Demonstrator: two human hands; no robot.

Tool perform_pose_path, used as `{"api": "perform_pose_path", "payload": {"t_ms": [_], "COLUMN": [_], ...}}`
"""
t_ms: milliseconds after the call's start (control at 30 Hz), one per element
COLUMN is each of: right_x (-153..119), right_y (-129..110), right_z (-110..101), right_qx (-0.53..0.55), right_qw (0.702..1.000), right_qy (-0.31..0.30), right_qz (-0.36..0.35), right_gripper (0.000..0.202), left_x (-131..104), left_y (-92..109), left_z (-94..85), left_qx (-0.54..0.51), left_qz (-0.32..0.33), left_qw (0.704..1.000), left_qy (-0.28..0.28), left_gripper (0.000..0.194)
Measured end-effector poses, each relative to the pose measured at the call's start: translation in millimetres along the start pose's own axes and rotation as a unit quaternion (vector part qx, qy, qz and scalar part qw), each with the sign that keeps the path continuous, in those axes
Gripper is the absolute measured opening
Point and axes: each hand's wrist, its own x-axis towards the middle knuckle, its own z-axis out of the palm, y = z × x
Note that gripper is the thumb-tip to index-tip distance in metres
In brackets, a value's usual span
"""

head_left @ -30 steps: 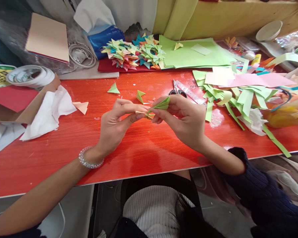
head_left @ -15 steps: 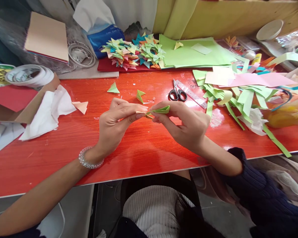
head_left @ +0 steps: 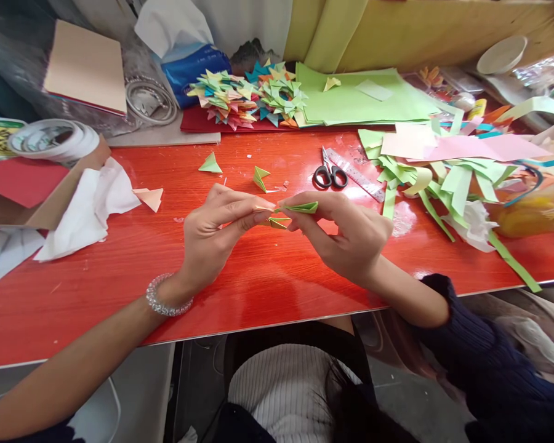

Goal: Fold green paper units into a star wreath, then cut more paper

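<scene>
My left hand (head_left: pixel 216 227) pinches a small folded paper piece, pale orange and green (head_left: pixel 276 223), between thumb and fingers. A green folded paper piece (head_left: pixel 305 208) is gripped by my right hand (head_left: pixel 346 231), its wide end pointing right. The two pieces meet between my fingertips, where the joint is mostly hidden. Just beyond my hands, a folded green piece (head_left: pixel 260 178) lies on the red table (head_left: pixel 258 289), with a green triangle (head_left: pixel 210 163) farther left. An orange folded piece (head_left: pixel 150 198) rests left of my left hand.
Black-handled scissors (head_left: pixel 330 173) and a clear ruler (head_left: pixel 356 176) lie behind my right hand. Paper strips (head_left: pixel 461 178) are heaped at right. Folded-paper rings (head_left: pixel 284 98) and green sheets (head_left: pixel 351 111) sit at the back. Tape rolls (head_left: pixel 55 141) and tissue (head_left: pixel 83 215) are at left.
The green piece in my right hand has turned slightly and shifted a little to the right. More of the green points below my fingertips now shows.
</scene>
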Motion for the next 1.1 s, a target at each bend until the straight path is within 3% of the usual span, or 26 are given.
{"api": "perform_pose_path", "payload": {"t_ms": [100,233,433,600,833,1100], "right_x": [-1.8,-2.5,-1.3,-1.7,-2.9,-0.3], "right_y": [0.2,-0.9,0.4,1.5,0.8,0.8], "right_z": [0.9,-1.3,-4.4,-3.8,-1.0,-1.6], "right_qx": [0.0,0.021,0.009,0.016,-0.01,-0.005], "right_qw": [1.0,0.999,0.998,0.997,1.0,0.999], "right_qy": [0.007,-0.041,-0.035,-0.069,-0.008,-0.005], "right_qz": [0.009,0.024,-0.052,-0.021,-0.029,-0.038], "right_gripper": [0.015,0.018,0.024,0.021,0.019,0.02], "left_x": [-0.7,-0.5,0.6,0.7,1.0,0.6], "left_y": [2.5,4.4,3.1,2.4,1.7,1.9], "left_z": [0.4,0.5,1.7,2.7,2.3,1.8], "left_qx": [0.029,0.031,-0.03,-0.031,-0.015,-0.024], "left_qz": [-0.006,-0.008,-0.01,-0.006,-0.001,-0.004], "left_qw": [1.0,0.999,0.999,0.999,1.0,1.0], "left_qy": [-0.003,-0.002,0.019,0.022,0.015,0.015], "left_gripper": [0.022,0.02,0.026,0.026,0.027,0.027]}}
